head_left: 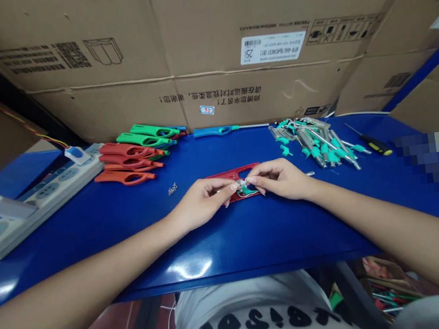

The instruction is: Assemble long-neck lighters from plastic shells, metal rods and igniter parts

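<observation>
My left hand [202, 202] and right hand [280, 180] meet above a red plastic lighter casing [232, 174], which lies flat on the blue worktable [231, 254], directly beneath my fingertips. The fingers of both hands are closed in a tight pinch on a small silvery part [242, 184], with a little teal showing just below it. My fingers hide most of that part, so I can't tell how it sits against the casing.

The casing should be light and stiff, though its thin plastic may flex, so its solid outer edges look like the best place to hold it. The silvery part is tiny and probably slippery, so it calls for fingertips only (this glossy top wouldn't help if it dropped). To my right lies a heap of teal-and-metal lighter parts [314, 144]; to my left, red casings [125, 158] sit near green ones [147, 136].
</observation>
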### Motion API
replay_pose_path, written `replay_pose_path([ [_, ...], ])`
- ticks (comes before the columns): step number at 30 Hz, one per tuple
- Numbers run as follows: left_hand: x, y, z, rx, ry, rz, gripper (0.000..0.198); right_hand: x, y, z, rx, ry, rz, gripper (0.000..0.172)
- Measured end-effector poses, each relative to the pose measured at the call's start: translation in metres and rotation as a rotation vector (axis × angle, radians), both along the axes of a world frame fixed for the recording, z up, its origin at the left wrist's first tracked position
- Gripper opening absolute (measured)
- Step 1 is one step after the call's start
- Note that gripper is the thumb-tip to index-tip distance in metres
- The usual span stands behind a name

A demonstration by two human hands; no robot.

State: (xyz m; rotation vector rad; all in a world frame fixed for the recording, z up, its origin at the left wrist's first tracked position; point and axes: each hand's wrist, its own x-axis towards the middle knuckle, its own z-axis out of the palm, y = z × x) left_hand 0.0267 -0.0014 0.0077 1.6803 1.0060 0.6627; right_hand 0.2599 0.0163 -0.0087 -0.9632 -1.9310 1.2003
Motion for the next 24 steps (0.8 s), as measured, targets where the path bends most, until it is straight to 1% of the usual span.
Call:
replay_pose_path([
  [5,0.0011,-0.0009,0.0031,-0.048,0.030,0.039,0.037,-0.0017,0.0012,0.0036,-0.020,0.035,-0.045,0.042],
  [8,0.0020,-0.0013,0.0026,-0.054,0.020,0.050,0.035,-0.0025,0.0006,0.0027,-0.020,0.018,-0.061,0.043],
  [17,0.0040,-0.0061,-0.0034,-0.032,-0.028,0.089,0.037,-0.0064,-0.0051,-0.0008,0.066,-0.011,-0.108,0.041],
  [21,0.0047,-0.0074,-0.0045,-0.042,-0.065,0.095,0.042,-0.0059,-0.0048,-0.0004,0.042,0.017,-0.112,0.044],
  [24,0.0053,-0.0075,-0.0046,-0.043,-0.071,0.100,0.041,-0.0054,-0.0049,0.0006,0.017,0.037,-0.107,0.044],
])
